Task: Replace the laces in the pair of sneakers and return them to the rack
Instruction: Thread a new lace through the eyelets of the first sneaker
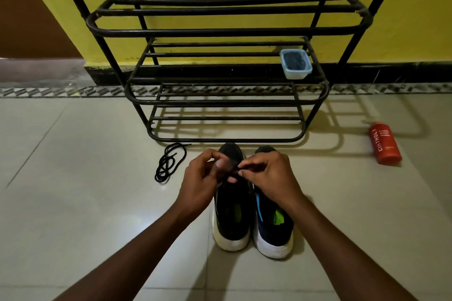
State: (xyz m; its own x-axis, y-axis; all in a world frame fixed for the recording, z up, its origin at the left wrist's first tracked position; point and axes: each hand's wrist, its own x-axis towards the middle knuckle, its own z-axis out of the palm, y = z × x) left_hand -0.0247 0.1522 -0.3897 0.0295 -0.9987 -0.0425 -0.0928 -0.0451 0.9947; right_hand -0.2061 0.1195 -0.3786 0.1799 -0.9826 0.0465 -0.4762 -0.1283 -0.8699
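Observation:
Two dark sneakers with white soles stand side by side on the floor, toes toward the rack: the left sneaker (232, 217) and the right sneaker (274, 230). Above the left sneaker's lacing area, my left hand (203, 178) and my right hand (266, 173) meet, both pinching a dark lace (233, 165) between fingertips. The lace blurs there, and my hands hide the eyelets. A loose black lace (167, 162) lies coiled on the tiles to the left of the shoes. The black metal shoe rack (227, 32) stands just beyond.
A small plastic tub (296, 63) with dark contents sits on the rack's middle shelf at the right. A red bottle (385, 144) lies on the floor to the right. Behind the rack is a yellow wall. Pale tiles spread on both sides.

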